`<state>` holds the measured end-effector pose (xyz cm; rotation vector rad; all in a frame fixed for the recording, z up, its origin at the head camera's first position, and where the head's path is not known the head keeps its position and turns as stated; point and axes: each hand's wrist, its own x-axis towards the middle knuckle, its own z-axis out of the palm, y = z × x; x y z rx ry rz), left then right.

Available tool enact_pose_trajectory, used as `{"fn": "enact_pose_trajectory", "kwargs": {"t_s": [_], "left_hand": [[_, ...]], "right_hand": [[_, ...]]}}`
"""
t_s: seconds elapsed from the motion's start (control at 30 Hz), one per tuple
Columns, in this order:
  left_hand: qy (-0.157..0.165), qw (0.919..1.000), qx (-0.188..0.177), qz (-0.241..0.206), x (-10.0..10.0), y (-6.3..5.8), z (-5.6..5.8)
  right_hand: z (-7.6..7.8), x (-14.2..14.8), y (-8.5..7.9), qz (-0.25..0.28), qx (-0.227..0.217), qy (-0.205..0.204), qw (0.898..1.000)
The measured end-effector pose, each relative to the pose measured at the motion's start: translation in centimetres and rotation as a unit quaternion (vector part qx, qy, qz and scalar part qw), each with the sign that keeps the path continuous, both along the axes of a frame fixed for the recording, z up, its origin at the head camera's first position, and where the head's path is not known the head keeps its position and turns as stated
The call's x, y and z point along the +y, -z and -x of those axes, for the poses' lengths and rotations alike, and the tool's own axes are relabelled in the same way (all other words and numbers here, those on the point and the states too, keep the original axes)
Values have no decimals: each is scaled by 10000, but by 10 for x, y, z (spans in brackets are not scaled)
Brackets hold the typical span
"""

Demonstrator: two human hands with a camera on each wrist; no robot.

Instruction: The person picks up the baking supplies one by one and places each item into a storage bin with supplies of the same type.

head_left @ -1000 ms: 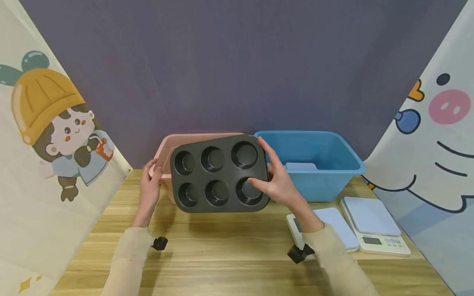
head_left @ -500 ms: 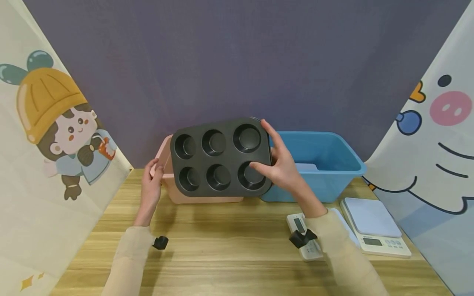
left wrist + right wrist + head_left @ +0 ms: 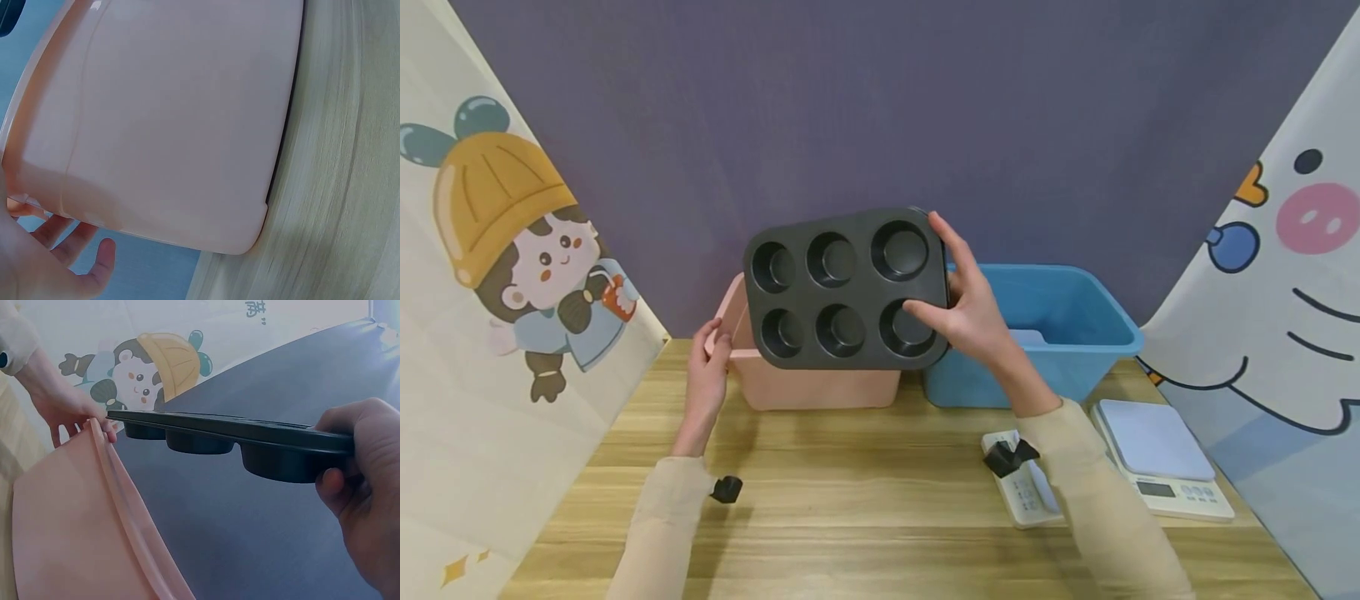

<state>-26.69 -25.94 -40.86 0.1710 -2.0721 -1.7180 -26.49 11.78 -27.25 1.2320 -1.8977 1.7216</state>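
Note:
My right hand [image 3: 973, 321] pinches the right end of a dark grey muffin tin [image 3: 860, 293], thumb over the cup side and fingers behind. The tin is held up with its cups facing me, overlapping the top of a pink bin [image 3: 820, 390]. From the side, in the right wrist view, the tin [image 3: 219, 428] stands above the bin's rim. My left hand [image 3: 706, 379] grips that bin's rim at its left corner; in the left wrist view some of its fingers are hidden behind the bin wall [image 3: 169, 125].
A blue bin [image 3: 1078, 375] stands right of the pink one, with a pale flat thing inside. Two kitchen scales lie at the right of the wooden table [image 3: 850, 533]: one scale [image 3: 1157, 442] in full view, another scale [image 3: 1022, 492] partly under my right forearm. A dark backdrop rises behind.
My right hand has raised the muffin tin, uncovering more of the pink bin's front. My left hand has stayed on the bin's rim.

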Motion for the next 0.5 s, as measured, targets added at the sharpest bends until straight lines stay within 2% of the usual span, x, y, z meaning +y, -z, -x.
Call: {"fn": "enact_pose_trajectory", "kwargs": {"t_s": [0.5], "left_hand": [[85,9999,-117,-24,0,0,0]], "right_hand": [[22,-14,-11,-94,155,-4,9998]]}}
